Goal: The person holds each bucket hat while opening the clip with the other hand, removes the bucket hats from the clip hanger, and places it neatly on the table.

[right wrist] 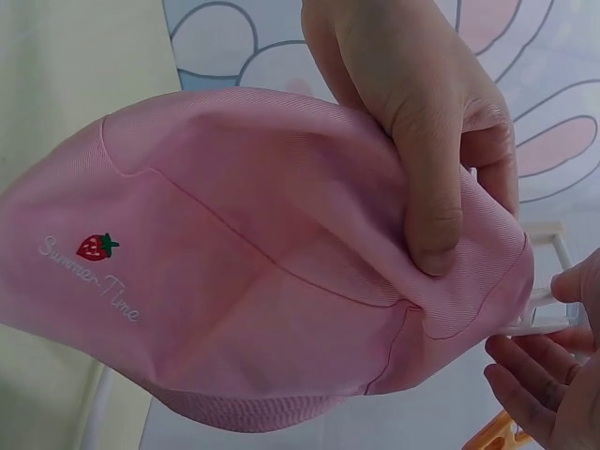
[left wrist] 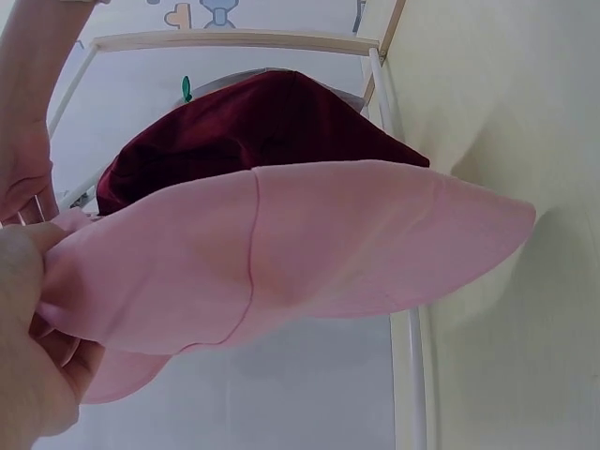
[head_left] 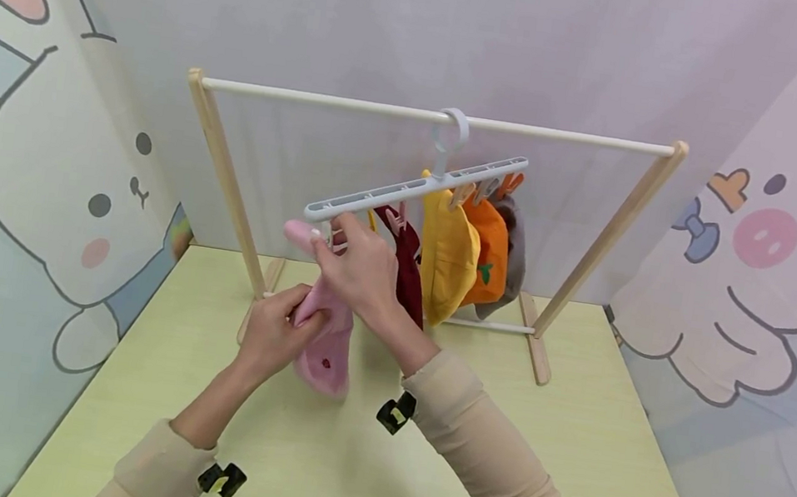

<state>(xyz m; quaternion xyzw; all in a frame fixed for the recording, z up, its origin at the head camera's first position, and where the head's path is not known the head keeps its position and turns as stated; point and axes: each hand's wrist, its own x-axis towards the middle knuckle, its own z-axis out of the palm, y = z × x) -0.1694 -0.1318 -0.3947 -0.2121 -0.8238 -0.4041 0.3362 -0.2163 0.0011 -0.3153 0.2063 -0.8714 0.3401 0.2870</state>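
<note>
Now, pink hat (head_left: 336, 341), head view: hanging just below the near end of the hanger (head_left: 383, 194), left hand (head_left: 277, 333) gripping it, right hand (head_left: 363, 267) close under the bar.
Hat row, head view: maroon hat (head_left: 409, 267), yellow hat (head_left: 445, 255), orange hat (head_left: 481, 251), gray hat (head_left: 516, 256) along the hanger, which hooks over the rod (head_left: 312, 98) and could swing at a nudge.
Pink hat, left wrist: soft, light, floppy by the look of it, hardly slippery, nothing to break; a gathered fold is the place to hold, and the left hand has one.
Maroon hat, left wrist: close behind, the likeliest obstacle; can't tell whether the two touch.
White clip (right wrist: 542, 328), right wrist: right thumb and fingers pinch it beside the hat's end; can't tell whether it bites any cloth.
Strawberry (right wrist: 96, 247), right wrist: facing out, well away from both grips.
</note>
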